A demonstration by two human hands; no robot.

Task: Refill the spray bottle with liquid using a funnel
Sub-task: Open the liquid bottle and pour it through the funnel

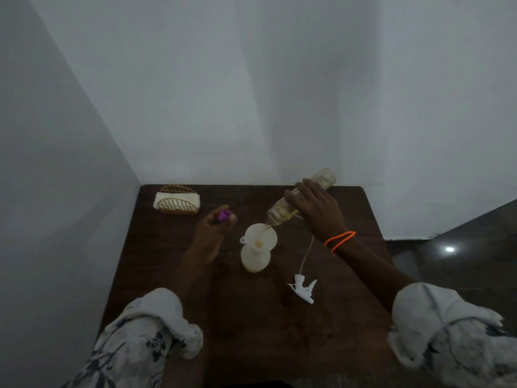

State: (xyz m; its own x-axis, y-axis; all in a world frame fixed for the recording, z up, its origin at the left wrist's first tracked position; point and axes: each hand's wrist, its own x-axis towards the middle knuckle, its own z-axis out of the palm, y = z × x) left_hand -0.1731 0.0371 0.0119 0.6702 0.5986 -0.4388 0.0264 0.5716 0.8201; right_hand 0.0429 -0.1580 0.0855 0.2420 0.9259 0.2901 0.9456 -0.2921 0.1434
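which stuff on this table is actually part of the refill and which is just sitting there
Part of the job:
- clear bottle, tilted and pouring, in the right hand
- white funnel
- spray bottle under the funnel
- purple cap in the left hand
- spray head with its tube, lying on the table

Lying about:
- napkin holder with napkins

A dark wooden table [251,317] carries a napkin holder [178,203] at its far left corner, a white spray bottle [255,257] mid-table, and a trigger sprayer head [303,288] toward the right edge.
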